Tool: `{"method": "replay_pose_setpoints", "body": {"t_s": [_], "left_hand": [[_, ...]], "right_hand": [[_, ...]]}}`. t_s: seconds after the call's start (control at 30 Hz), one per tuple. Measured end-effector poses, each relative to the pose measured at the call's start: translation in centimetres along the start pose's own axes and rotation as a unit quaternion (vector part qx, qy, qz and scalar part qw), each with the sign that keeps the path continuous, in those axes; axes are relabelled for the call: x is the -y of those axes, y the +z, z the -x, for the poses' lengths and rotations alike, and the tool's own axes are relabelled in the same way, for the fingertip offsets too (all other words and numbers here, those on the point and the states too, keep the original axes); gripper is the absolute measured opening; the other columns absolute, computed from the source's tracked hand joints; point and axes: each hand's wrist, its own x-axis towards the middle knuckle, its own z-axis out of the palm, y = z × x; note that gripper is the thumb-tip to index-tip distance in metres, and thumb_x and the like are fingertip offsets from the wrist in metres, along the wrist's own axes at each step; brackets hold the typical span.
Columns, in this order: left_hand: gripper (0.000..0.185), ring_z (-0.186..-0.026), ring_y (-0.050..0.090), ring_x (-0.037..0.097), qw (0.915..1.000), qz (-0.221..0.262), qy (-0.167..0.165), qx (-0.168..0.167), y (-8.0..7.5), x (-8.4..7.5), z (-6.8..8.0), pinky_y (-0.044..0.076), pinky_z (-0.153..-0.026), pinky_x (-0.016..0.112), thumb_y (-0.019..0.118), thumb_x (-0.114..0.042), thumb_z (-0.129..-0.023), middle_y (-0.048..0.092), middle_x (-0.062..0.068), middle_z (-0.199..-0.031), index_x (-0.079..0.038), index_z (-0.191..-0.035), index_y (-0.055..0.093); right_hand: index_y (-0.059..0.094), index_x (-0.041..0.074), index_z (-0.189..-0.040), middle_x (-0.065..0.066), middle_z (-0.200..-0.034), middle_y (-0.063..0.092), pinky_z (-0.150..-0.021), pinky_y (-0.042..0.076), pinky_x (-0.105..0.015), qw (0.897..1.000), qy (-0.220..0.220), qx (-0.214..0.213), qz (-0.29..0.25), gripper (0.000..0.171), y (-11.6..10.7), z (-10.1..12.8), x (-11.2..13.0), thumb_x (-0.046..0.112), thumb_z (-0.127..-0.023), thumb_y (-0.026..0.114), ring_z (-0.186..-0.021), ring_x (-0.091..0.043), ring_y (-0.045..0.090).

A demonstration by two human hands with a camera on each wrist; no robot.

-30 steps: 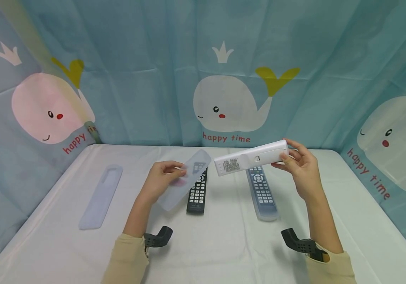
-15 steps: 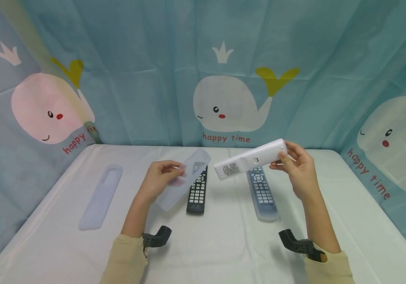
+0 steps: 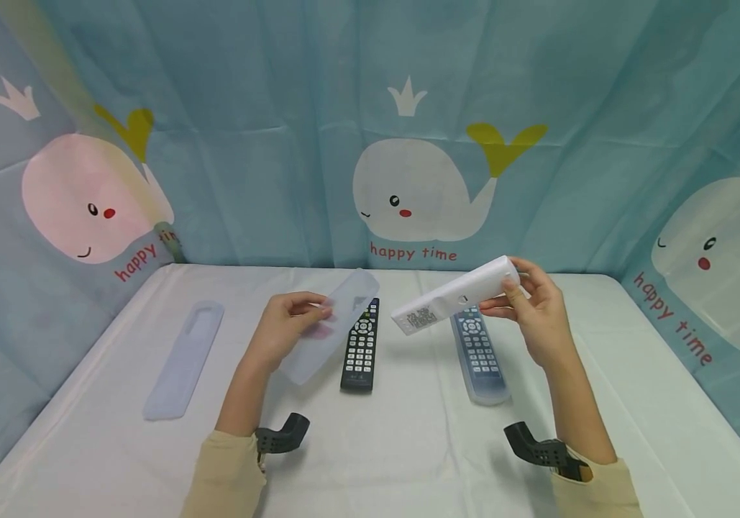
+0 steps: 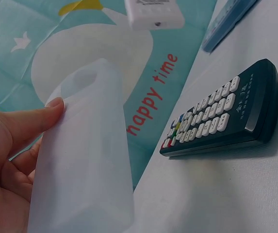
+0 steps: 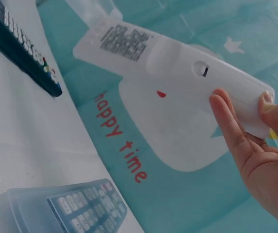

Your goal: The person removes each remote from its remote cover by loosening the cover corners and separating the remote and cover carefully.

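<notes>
1. The right hand point(image 3: 534, 316) is gripping a white remote point(image 3: 457, 295) by its far end, fingers and thumb curled round it, label side up and the free end tilting down toward the middle.
2. The left hand point(image 3: 282, 331) is pinching a clear silicone sleeve point(image 3: 331, 327) between thumb and fingers, holding it above the table point(image 3: 408, 446), its upper end toward the white remote.
3. The two are sitting near each other but well short of touching; the sleeve's mouth, I judge, is not yet lined up with the remote's end.
4. To do this well, I'd say the sleeve's opening needs spreading wide and the remote's free end needs aiming squarely into it, since soft silicone tends to drag and bunch.
5. Below, a black remote point(image 3: 359, 345) is lying bare on the table, a sleeved remote point(image 3: 480, 352) just right of it, and a spare sleeve point(image 3: 185, 357) far left.
</notes>
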Motion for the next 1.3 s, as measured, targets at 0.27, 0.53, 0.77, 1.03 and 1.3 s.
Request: {"method": "replay_pose_setpoints", "body": {"t_s": [0.27, 0.53, 0.77, 1.03, 1.3], "left_hand": [[0.029, -0.074, 0.07, 0.001, 1.0, -0.002, -0.005, -0.006, -0.4, 0.2, 0.2, 0.057, -0.072, 0.017, 0.068, -0.003, -0.101, 0.08, 0.012, -0.1, 0.012, -0.126, 0.068], [0.03, -0.074, 0.07, 0.001, 0.9999, -0.003, -0.005, -0.01, -0.8, 0.5, 0.2, 0.057, -0.072, 0.017, 0.069, -0.004, -0.101, 0.08, 0.013, -0.1, 0.013, -0.126, 0.068], [0.032, -0.075, 0.072, 0.002, 0.9996, -0.001, -0.022, -0.017, -1.4, 0.8, 0.8, 0.058, -0.074, 0.017, 0.069, -0.006, -0.101, 0.08, 0.014, -0.102, 0.011, -0.128, 0.068], [0.033, -0.076, 0.071, -0.001, 0.9992, -0.008, -0.026, -0.029, -2.3, 1.3, 1.4, 0.057, -0.074, 0.016, 0.069, -0.005, -0.101, 0.08, 0.013, -0.102, 0.012, -0.129, 0.067], [0.036, -0.078, 0.071, -0.002, 0.9989, -0.029, -0.027, -0.024, -3.5, 1.6, 1.9, 0.055, -0.074, 0.015, 0.07, -0.008, -0.101, 0.08, 0.012, -0.103, 0.012, -0.131, 0.066]], "right_hand": [[0.045, -0.003, -0.148, -0.003, -0.121, 0.059, -0.079, 0.064, -0.027, 1.0, 0.006, 0.013, -0.013, 0.039, 0.2, 0.0, -0.2, 0.009, -0.112, 0.051, -0.081, -0.009, 0.077], [0.054, 0.008, -0.141, -0.008, -0.126, 0.055, -0.08, 0.064, -0.028, 0.998, 0.0, 0.041, -0.044, 0.031, 0.5, 0.0, -0.4, 0.009, -0.111, 0.053, -0.084, -0.012, 0.078], [0.055, 0.006, -0.14, -0.007, -0.13, 0.054, -0.083, 0.064, -0.029, 0.997, -0.013, 0.06, -0.042, 0.031, 0.9, 0.0, -0.7, 0.004, -0.109, 0.054, -0.087, -0.014, 0.079], [0.05, -0.003, -0.143, -0.018, -0.138, 0.047, -0.087, 0.063, -0.028, 0.997, 0.007, 0.079, 0.005, 0.035, 1.4, 0.0, -0.6, 0.003, -0.109, 0.055, -0.092, -0.011, 0.078], [0.05, -0.009, -0.142, -0.014, -0.13, 0.053, -0.089, 0.063, -0.029, 0.994, -0.005, 0.113, 0.01, 0.036, 1.5, 0.3, -0.9, 0.001, -0.108, 0.057, -0.097, -0.012, 0.077]]}}
